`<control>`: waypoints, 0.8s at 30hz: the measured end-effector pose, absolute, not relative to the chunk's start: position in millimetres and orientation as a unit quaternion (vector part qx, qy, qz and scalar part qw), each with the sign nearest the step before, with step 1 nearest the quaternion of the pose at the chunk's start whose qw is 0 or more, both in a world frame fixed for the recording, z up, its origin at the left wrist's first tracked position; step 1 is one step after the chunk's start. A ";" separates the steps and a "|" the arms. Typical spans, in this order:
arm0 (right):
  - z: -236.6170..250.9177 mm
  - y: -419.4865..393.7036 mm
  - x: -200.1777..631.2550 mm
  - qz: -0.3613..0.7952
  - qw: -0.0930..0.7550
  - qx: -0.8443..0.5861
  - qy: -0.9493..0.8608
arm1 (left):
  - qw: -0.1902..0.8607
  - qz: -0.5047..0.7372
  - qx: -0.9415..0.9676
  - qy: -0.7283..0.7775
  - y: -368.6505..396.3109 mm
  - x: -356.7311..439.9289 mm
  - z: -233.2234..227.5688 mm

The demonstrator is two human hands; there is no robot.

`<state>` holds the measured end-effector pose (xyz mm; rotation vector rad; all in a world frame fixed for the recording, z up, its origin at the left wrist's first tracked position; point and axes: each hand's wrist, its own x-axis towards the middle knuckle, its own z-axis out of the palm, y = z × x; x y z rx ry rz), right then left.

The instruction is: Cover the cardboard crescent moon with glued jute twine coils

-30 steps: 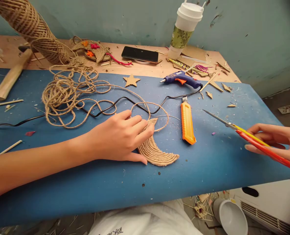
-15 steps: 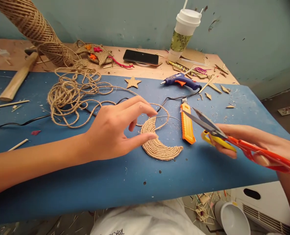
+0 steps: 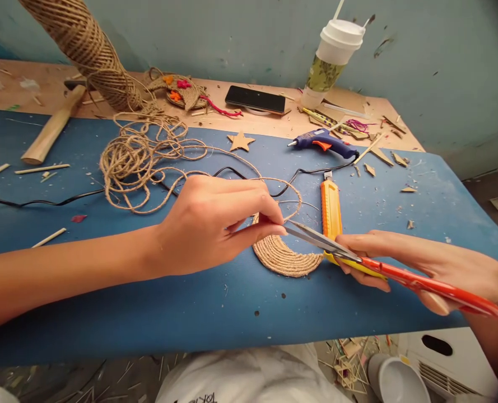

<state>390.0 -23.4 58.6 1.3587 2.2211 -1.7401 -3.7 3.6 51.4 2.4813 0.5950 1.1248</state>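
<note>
My left hand (image 3: 227, 224) is closed in a pinch on jute twine (image 3: 298, 204) at the upper end of a crescent (image 3: 288, 260) covered in curved rows of the same twine. Its fingers hide part of the crescent. In my right hand (image 3: 417, 263) are scissors (image 3: 429, 284) with one red and one yellow handle. Their blade tips reach the left fingertips and the twine, the blades only slightly apart. An orange utility knife (image 3: 331, 207) lies just beyond the scissors. Loose twine (image 3: 126, 162) heaps to the left, running over to the crescent.
A blue glue gun (image 3: 326, 143) with a black cord lies behind the knife. Behind stand a twine spool (image 3: 93, 56) and a lidded cup (image 3: 333, 59), with a phone (image 3: 255, 99) between. A hammer (image 3: 53, 126) is at left; a cardboard star (image 3: 241, 141) lies mid-table.
My left fingers have closed from an open curve into a pinch on the twine. My right hand has brought the scissors left to those fingertips, and the blades have come closer together.
</note>
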 end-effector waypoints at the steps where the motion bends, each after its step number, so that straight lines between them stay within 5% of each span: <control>1: 57.7 -25.3 390.5 -0.558 0.010 0.436 0.706 | 0.172 0.390 0.880 0.212 4.1 -3.9 51.3; 13: 56.7 -34.3 396.2 -0.557 -0.017 0.423 0.714 | 0.231 0.421 0.799 0.362 27.4 -7.1 57.0; 19: 57.0 -35.4 389.6 -0.591 -0.045 0.397 0.701 | 0.156 0.455 0.798 0.363 55.4 -15.7 54.4; 24: 55.1 -27.6 378.9 -0.620 -0.030 0.352 0.700 | 0.247 0.391 0.820 0.337 44.6 -13.8 56.2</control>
